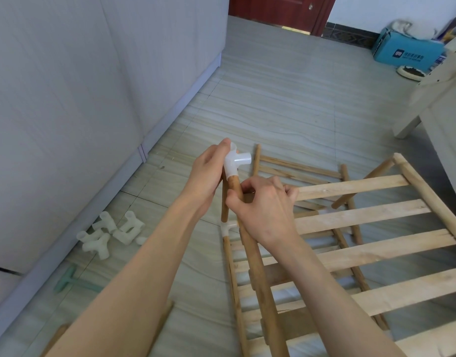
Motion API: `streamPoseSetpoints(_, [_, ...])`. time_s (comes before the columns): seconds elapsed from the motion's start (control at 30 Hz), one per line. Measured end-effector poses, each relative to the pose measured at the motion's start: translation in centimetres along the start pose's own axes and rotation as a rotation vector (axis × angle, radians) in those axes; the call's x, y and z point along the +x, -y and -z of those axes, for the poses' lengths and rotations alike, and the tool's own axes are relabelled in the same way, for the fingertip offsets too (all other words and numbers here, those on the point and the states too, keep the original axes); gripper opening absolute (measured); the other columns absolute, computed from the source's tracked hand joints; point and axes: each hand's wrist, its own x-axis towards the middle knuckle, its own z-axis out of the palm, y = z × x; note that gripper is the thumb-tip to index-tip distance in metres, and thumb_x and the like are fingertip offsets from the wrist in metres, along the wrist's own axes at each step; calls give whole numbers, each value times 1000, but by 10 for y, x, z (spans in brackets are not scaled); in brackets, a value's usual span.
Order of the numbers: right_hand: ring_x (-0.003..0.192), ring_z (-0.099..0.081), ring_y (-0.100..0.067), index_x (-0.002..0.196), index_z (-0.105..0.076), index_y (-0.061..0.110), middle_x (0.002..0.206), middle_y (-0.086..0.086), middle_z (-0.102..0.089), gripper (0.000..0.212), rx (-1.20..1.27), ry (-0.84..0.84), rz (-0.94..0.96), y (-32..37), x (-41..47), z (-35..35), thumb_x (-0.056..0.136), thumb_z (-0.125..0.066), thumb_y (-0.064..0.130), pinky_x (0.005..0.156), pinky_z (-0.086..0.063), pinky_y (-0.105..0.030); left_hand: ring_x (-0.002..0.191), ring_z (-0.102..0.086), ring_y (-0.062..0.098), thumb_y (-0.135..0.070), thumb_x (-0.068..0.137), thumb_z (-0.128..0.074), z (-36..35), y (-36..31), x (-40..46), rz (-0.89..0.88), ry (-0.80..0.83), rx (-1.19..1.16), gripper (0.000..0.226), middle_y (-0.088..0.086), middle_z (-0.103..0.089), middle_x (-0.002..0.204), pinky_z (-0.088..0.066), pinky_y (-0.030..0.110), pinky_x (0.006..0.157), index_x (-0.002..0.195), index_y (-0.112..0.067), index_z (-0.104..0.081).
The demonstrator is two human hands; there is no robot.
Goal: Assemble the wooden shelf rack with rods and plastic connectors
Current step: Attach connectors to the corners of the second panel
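White plastic connector point(234, 161) held on rod end point(234, 188) by left hand point(207, 173); rod pinched by right hand point(263, 202). Corner-fitting step judged underway; firm seating needed next; spare connectors point(109, 231) near floor's left edge.

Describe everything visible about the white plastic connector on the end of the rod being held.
The white translucent plastic connector is a multi-way tube fitting: one socket is pushed over the top end of the brown round wooden rod, one open socket points right, another opens upward. It looks smooth and slightly glossy. The left hand grips it from the left, fingertip on its top; the right hand pinches the rod just below it.
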Motion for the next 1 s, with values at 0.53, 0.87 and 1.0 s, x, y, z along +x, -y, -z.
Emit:
streamPoseSetpoints(0.53, [91, -40, -7, 78, -61, 22, 81, 12, -64, 22, -18, -6, 6, -5, -5, 4, 82, -54, 43, 77, -14, -29, 85, -67, 8, -49, 94, -37, -3, 11, 2, -15, 88, 17, 42, 12, -65, 103, -45, 25, 76, 101, -16, -61])
streamPoseSetpoints(0.87, [93, -43, -6, 78, -61, 23, 80, 14, -63, 20, 0, 9, 19, -4, -6, 3, 82, -55, 42, 79, -15, -29, 62, -51, 7, -44, 97, -29, -3, 6, 0, 45, 88, 29, 42, 17, -66, 99, -43, 20, 68, 87, -21, -62])
streamPoseSetpoints(1.0, [100, -44, -8, 82, -63, 22, 85, 12, -65, 23, 3, 64, -3, -6, -8, 0, 83, -54, 43, 87, -18, -31, 57, -47, 6, -36, 98, -31, 0, 10, 1, 59, 60, 2, 36, 3, -57, 86, -40, 17, 61, 98, -14, -60])
